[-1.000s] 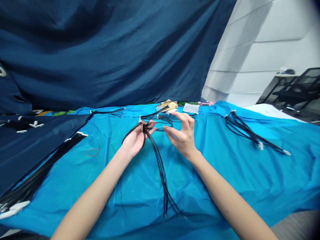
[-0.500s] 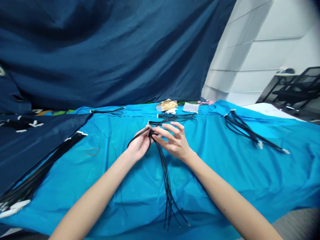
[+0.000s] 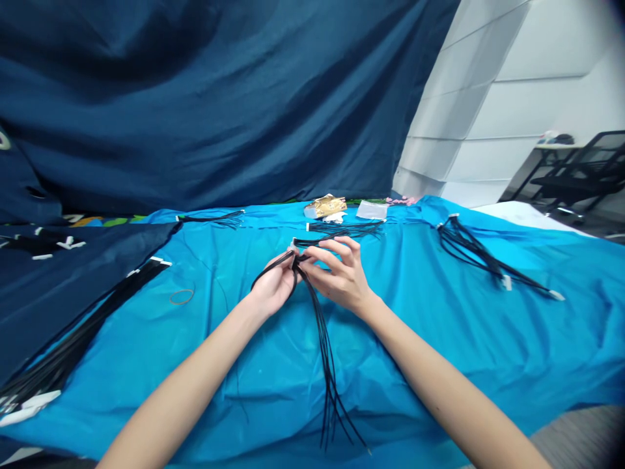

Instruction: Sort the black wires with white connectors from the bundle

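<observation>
My left hand (image 3: 274,284) is closed round a small white connector (image 3: 293,245), with black wires looping over its palm. From the connector a bundle of thin black wires (image 3: 322,345) hangs down over the blue cloth, its loose ends spread near the front. My right hand (image 3: 339,273) meets the left one at the connector; thumb and index finger pinch a black wire (image 3: 303,258) there, while the other fingers are raised and bent. The exact wire tip between the fingertips is hidden.
Blue cloth (image 3: 195,365) covers the table. Wire bundles lie at the left (image 3: 92,319), behind my hands (image 3: 342,228), at the back left (image 3: 209,217) and at the right (image 3: 478,251). A gold packet (image 3: 325,206) and a clear bag (image 3: 372,210) sit at the back. A thin ring (image 3: 181,297) lies left.
The right thumb and index finger have closed in toward the connector. The connector has shifted slightly right and down, and the hanging wire ends have swayed a little.
</observation>
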The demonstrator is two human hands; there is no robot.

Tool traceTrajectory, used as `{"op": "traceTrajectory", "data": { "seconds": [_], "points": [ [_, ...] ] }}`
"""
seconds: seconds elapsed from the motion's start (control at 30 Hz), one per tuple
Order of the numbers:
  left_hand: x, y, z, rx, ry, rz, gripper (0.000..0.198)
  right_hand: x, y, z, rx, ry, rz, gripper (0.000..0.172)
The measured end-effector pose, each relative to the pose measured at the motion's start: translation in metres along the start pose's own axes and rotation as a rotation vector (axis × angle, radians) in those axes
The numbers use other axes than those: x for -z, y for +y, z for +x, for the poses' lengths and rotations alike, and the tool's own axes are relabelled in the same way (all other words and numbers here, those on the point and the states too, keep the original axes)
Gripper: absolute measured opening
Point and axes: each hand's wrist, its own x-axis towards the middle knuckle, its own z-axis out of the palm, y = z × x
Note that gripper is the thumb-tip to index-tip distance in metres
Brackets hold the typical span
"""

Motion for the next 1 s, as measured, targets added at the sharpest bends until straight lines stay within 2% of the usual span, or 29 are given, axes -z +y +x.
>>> {"op": "traceTrajectory", "data": {
  "seconds": [0.13,0.23,0.37,0.4,0.47,0.53,0.63,0.7,0.8,0.9,1.0],
  "points": [
    [0.001,0.000,0.000,-0.009,0.021,0.002,0.024,0.006,-0.005,0.009,-0.288,0.010,0.259,0.008],
    [0.002,0.000,0.000,-0.031,0.049,0.011,0.023,0.010,-0.005,0.016,-0.607,0.060,0.616,0.010],
    [0.003,-0.001,0.000,-0.052,0.110,0.059,0.023,0.011,0.005,0.019,-1.105,0.346,1.140,0.011],
    [0.003,-0.001,0.000,-0.068,0.123,0.072,0.023,0.011,0.009,0.019,-1.191,0.425,1.197,0.012],
    [0.003,-0.002,-0.001,-0.102,0.130,0.099,0.022,0.012,0.016,0.019,-1.271,0.524,1.177,0.017],
    [0.003,-0.002,-0.002,-0.136,0.124,0.120,0.020,0.015,0.020,0.018,-1.241,0.570,1.012,0.021],
    [0.003,-0.003,-0.004,-0.169,0.108,0.153,0.020,0.018,0.017,0.016,-1.017,0.571,0.623,0.025],
    [0.004,-0.005,-0.005,-0.191,0.086,0.182,0.018,0.019,0.010,0.015,-0.793,0.489,0.405,0.025],
    [0.004,-0.008,-0.006,-0.254,0.051,0.212,0.017,0.016,-0.005,0.014,-0.518,0.284,0.285,0.019],
    [0.004,-0.011,-0.007,-0.328,0.034,0.232,0.021,0.010,-0.017,0.012,-0.436,0.123,0.201,0.007],
    [0.003,-0.014,-0.009,-0.382,0.024,0.289,0.024,0.005,-0.024,0.010,-0.442,0.050,0.109,0.007]
  ]
}}
